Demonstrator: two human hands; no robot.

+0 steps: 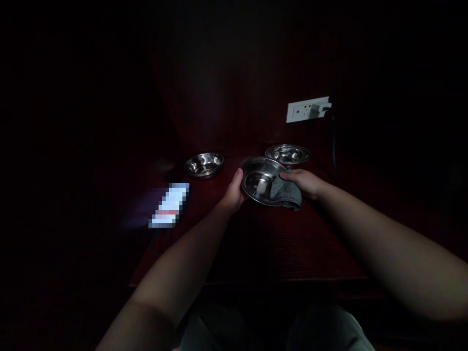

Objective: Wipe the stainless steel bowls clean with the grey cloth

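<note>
A shiny steel bowl (252, 178) is held up between my two hands, tilted so its inside faces me. My left hand (234, 191) grips its left rim, thumb on the edge and fingers underneath. With my right hand (304, 182) I pinch a grey cloth (287, 193) over the bowl's right rim, the thumb pressing on the cloth. The cloth covers part of the inside and hangs past the rim. My right fingers are mostly hidden behind the cloth and bowl.
On the dark red table (263, 253), another steel bowl (204, 163) stands at the left, something yellowish inside. Further steel bowls (288, 153), seemingly nested, stand behind at the right. A lit phone (170, 204) lies left, with a cable. A wall socket (307, 109) holds a plug with a hanging cord (334, 141).
</note>
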